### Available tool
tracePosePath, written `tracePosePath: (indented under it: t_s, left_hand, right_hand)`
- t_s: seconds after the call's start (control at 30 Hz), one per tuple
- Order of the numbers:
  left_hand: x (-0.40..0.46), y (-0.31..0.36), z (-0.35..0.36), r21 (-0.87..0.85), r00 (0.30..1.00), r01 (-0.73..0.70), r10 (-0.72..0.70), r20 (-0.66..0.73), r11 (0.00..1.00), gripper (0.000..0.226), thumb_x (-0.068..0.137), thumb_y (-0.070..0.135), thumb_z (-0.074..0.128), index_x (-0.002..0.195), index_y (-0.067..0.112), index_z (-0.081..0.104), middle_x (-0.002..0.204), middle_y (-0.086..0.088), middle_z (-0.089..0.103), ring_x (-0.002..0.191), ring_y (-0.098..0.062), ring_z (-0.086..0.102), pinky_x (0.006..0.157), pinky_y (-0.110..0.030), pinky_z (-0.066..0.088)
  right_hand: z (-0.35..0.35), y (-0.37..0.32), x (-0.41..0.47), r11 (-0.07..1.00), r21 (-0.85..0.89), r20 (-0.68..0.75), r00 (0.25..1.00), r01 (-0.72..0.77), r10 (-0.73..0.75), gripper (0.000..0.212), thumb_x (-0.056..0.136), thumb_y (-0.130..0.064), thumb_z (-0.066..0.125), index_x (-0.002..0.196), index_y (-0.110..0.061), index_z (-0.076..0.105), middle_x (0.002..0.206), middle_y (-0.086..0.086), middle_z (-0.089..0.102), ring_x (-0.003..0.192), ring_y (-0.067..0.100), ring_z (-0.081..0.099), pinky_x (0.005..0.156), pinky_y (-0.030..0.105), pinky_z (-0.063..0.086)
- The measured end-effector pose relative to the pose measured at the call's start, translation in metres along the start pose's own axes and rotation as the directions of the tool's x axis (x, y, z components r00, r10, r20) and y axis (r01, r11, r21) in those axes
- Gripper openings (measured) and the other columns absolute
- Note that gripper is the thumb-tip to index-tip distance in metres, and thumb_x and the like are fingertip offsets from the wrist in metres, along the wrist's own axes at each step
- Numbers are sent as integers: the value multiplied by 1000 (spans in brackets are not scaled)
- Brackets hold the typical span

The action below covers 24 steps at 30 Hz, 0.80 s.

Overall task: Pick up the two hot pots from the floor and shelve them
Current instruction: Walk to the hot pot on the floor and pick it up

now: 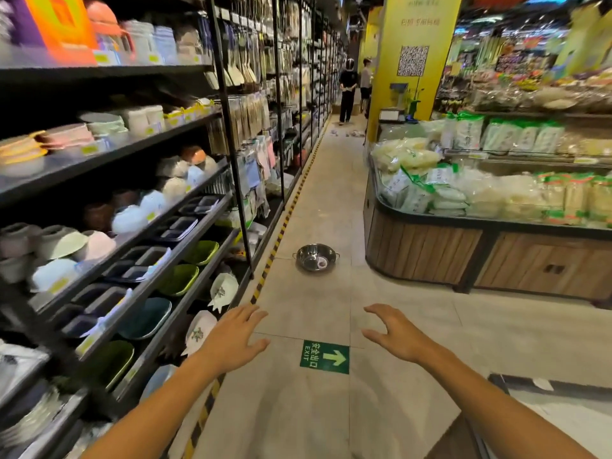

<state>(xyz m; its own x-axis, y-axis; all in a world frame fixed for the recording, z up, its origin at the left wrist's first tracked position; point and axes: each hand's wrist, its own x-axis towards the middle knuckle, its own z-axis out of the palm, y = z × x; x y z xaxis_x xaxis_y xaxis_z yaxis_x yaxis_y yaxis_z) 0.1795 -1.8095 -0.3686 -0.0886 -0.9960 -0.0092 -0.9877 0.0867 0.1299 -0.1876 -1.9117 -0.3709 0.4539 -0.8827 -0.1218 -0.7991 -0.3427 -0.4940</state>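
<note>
A shiny steel hot pot point(315, 257) with two small side handles sits upright on the tiled aisle floor, a white sticker inside it. It may be one pot or two nested; I cannot tell. My left hand point(235, 336) and my right hand point(390, 332) are stretched out in front of me above the floor, fingers spread, both holding nothing. Both hands are well short of the pot, which lies farther down the aisle between them.
Black shelves point(185, 207) full of bowls, trays and dishes line the left. A wooden display counter point(430, 253) with bagged noodles stands on the right. A green exit sticker point(324, 356) marks the floor. Two people point(348, 91) stand far down the aisle.
</note>
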Motion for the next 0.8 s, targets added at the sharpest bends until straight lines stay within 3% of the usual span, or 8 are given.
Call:
tracePosePath:
  t_s: [0.4,0.8]
  left_hand:
    - [362,-40,49,-21,993,-36,38,111,999,66,93,62,37,149,27,32,157,2,29,145,-18,23,119,-35,20]
    - [642,-134,72,28,965,128,-131,228,991,68,93,64,35,149,24,33,158,2,30,145,-18,25,119,-34,18]
  right_hand:
    - [-49,145,311,995,51,26,996,-91,89,63,95,-50,57,148,-21,41,154,1,39,139,21,36,115,30,27]
    - [-109,231,647,992,69,218,972,-102,85,61,96,-48,55,149,-21,39,156,1,37,143,21,31,117,31,23]
